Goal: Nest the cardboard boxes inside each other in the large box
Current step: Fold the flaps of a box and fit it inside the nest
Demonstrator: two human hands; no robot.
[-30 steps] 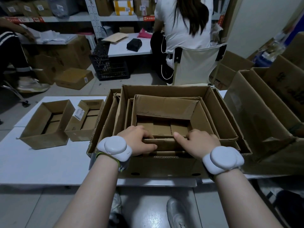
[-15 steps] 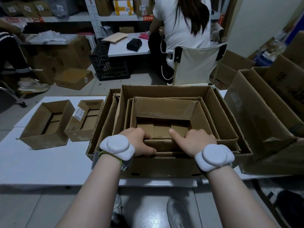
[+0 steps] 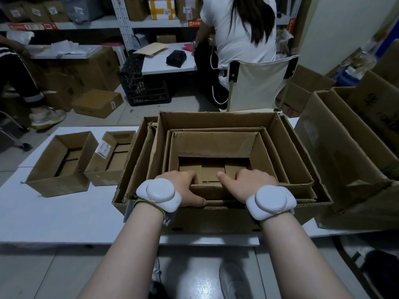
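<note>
Head view: innermost box sits low inside a stack of open boxes, itself inside the large box at the near edge of the white worktop. Both hands are on its near wall. Left hand is curled over that rim, fingers hooked inside, thumb outside along the front. Right hand rests on the same rim, mostly closed, forefinger pointing left along the edge; cannot tell if its other fingers actually grip the wall.

Step in hand looks like seating this box. Best done by pressing down evenly at both ends of the near wall so it goes in level, and keeping fingers out of the tight gap between walls. Near walls are crowded together, so a torn or bent edge could catch.

Contents: innermost box shows only its folded bottom flaps, nothing in it. Around it, at least two more boxes, rims stepped outward, then the large box.

Left on the worktop, two small open boxes: far-left box and labelled box, touching side by side, both apparently holding nothing, not yet nested. Right, another big box, contents unclear.
</note>
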